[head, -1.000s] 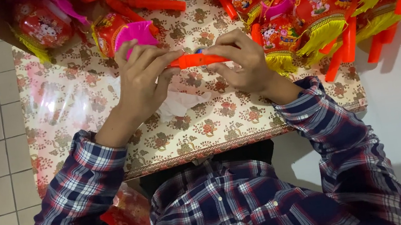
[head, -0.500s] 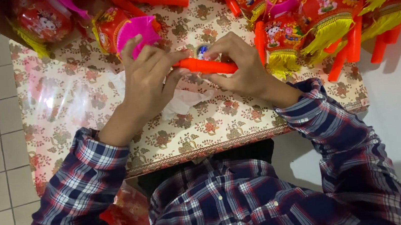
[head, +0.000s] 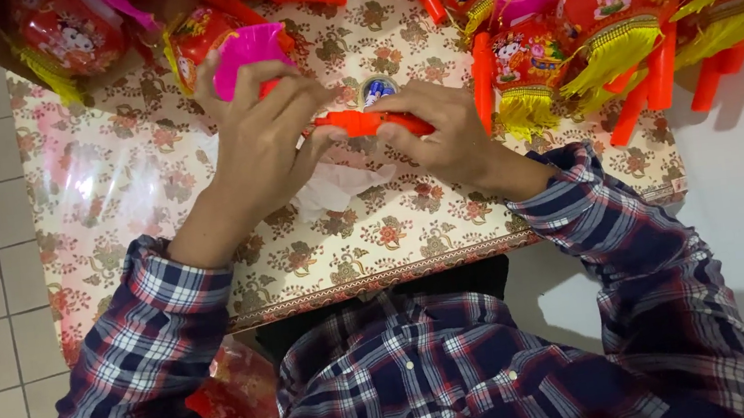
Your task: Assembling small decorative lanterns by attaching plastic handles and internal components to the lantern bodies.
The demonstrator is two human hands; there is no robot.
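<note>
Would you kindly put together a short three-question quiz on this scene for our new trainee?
1. True or false: both hands grip the orange stick.
2. Which covers the table: (a) plain white cloth, (b) floral patterned sheet, (c) bare wood?
3. What colour is the fringe on the red lanterns at the top right?

Key: 1. True: the left hand and right hand both hold it. 2. b. 3. Yellow.

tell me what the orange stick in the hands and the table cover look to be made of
Orange stick: probably moulded plastic, with a smooth, evenly coloured, slightly glossy surface. It is held between the left hand and the right hand.
Table cover: likely a floral printed sheet under clear plastic film or vinyl; glare patches and wrinkles show at its left.
</note>
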